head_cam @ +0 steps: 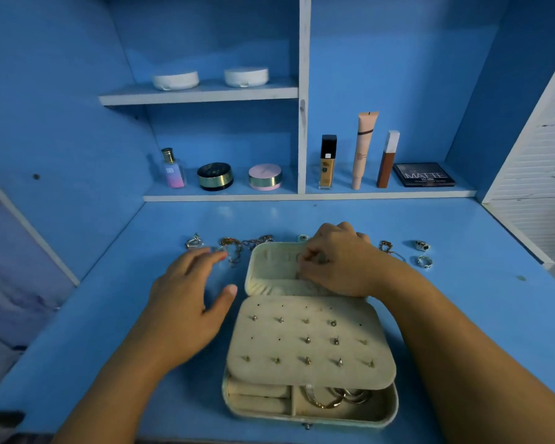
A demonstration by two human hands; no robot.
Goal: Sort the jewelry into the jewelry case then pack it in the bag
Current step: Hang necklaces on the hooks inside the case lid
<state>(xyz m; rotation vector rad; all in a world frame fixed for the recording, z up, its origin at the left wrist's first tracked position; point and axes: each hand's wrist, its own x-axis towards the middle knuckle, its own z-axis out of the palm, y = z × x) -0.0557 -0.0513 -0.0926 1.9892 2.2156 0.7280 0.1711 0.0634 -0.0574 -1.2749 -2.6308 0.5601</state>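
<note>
Lying open, jewelry case point(311, 341) long axis left-right, lid point(269, 262) rearward.

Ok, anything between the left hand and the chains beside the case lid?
Nothing visible. The left hand is open with its fingers right next to the chains, only bare desk between them. The case lies to the side, not across that path.

Bare left forearm point(109, 382), right forearm point(468, 350)
</note>
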